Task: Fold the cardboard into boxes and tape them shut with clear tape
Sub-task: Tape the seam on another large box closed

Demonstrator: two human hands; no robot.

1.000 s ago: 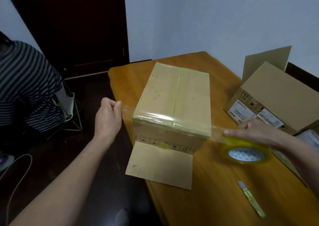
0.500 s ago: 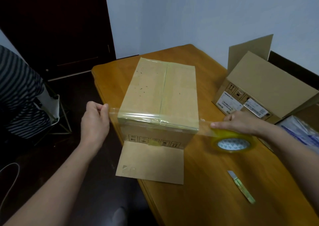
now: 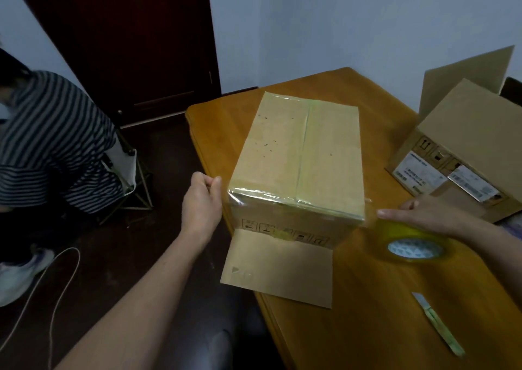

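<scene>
Box (image 3: 299,160) is sitting at the table's (image 3: 367,327) near-left edge and is judged light and stiff. Left hand (image 3: 202,203) is pinching the flimsy, sticky tape (image 3: 282,198) at the box's left corner. Right hand (image 3: 432,214) is gripping the tape roll (image 3: 413,248) at the right. The strip is probably handling best held taut by both ends.

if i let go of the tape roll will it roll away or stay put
Probably stays: the tape roll lies with its core facing up, not on its rim. The strip stuck to the box likely tethers it too. Stood on its rim it could roll.
</scene>
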